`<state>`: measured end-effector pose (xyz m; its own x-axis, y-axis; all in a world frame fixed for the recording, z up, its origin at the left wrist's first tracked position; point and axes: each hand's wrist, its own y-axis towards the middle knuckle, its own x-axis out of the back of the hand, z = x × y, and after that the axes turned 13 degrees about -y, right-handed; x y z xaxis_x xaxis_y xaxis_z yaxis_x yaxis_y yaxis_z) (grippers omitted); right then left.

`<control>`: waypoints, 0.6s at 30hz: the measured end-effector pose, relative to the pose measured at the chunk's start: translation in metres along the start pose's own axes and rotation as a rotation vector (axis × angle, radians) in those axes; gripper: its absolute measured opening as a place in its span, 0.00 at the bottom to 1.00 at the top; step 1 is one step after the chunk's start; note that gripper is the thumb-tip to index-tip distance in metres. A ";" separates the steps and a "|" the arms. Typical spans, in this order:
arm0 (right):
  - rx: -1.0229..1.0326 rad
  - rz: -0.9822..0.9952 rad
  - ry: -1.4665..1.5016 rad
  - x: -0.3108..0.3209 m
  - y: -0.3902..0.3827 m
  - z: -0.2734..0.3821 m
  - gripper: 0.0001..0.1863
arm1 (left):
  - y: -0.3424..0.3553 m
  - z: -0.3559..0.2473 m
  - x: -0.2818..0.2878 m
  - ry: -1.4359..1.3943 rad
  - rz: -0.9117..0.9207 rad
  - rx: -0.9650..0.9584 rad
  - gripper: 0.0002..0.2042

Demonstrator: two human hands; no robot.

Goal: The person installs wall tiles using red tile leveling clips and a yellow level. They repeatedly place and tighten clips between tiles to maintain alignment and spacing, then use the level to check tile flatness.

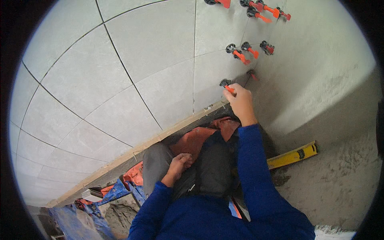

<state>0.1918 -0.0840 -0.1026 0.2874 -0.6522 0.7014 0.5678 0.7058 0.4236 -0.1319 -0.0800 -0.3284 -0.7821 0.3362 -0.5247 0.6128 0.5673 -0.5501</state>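
Note:
My right hand [241, 102] reaches up to the wall and is closed on the red-orange handle of a tile levelling clip [225, 83], whose round black base sits against a grey wall tile [212, 80]. My left hand [181, 165] rests by my left knee with its fingers curled in; whether anything is in it is hidden. Above my right hand, several more levelling clips [238, 55] with black bases and red-orange handles stick out along the tile joints near the corner. A darker one [252, 74] sits in shadow just beyond my right hand.
A wooden batten [120, 157] runs along the tiles' lower edge. A yellow spirit level [294, 155] lies to the right of my right arm, beside the rough grey wall [320, 92]. At lower left are crumpled blue sheeting [102, 216], orange sheeting [192, 141] and a small tile stack [92, 195].

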 end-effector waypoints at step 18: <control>-0.346 -0.001 0.732 -0.027 -0.006 0.006 0.09 | -0.002 0.000 -0.005 0.001 0.010 0.024 0.14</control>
<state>0.1761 -0.0687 -0.1210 0.6507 -0.7531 0.0972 0.7404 0.6577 0.1387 -0.1296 -0.0828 -0.3244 -0.7761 0.3428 -0.5293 0.6231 0.5457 -0.5602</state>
